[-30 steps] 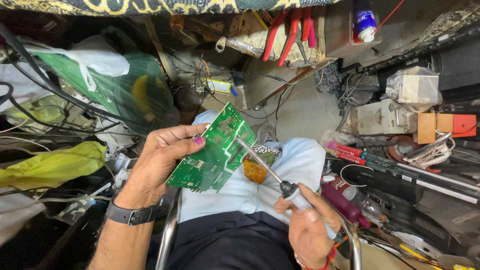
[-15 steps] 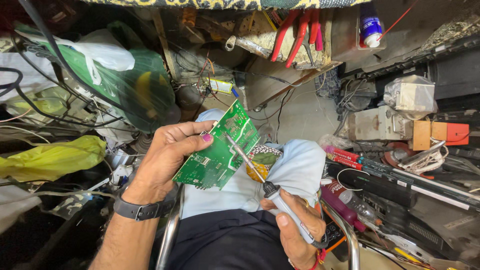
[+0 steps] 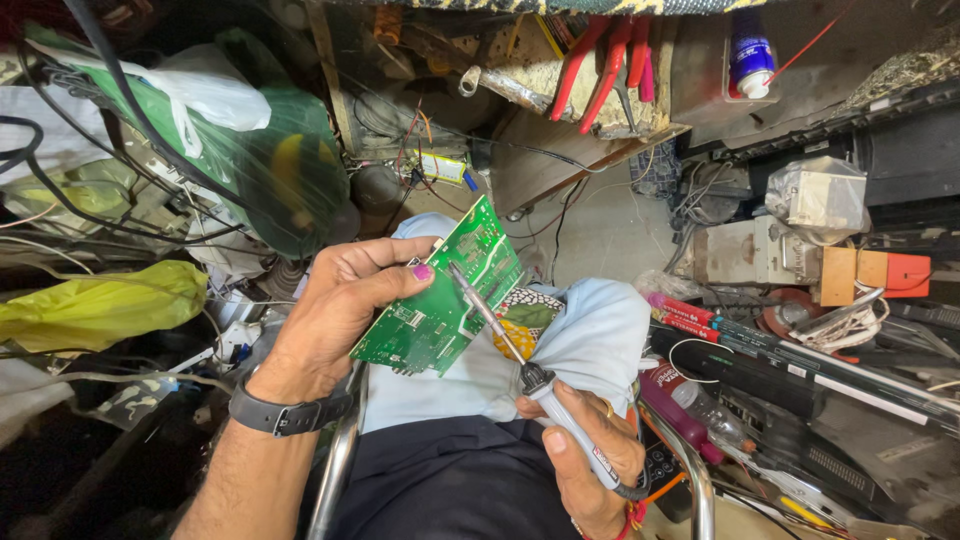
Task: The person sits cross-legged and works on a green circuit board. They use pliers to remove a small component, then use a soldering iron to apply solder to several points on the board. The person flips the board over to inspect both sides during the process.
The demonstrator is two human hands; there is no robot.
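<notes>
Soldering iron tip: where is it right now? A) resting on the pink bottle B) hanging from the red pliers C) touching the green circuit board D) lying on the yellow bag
C: the soldering iron, held in the right hand, has its tip on the face of the green circuit board that the left hand holds.

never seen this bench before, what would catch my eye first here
At centre, the left hand holds up a green circuit board, and the right hand sets a soldering iron tip on it. Red-handled pliers hang top centre; a yellow bag lies far left.
</notes>
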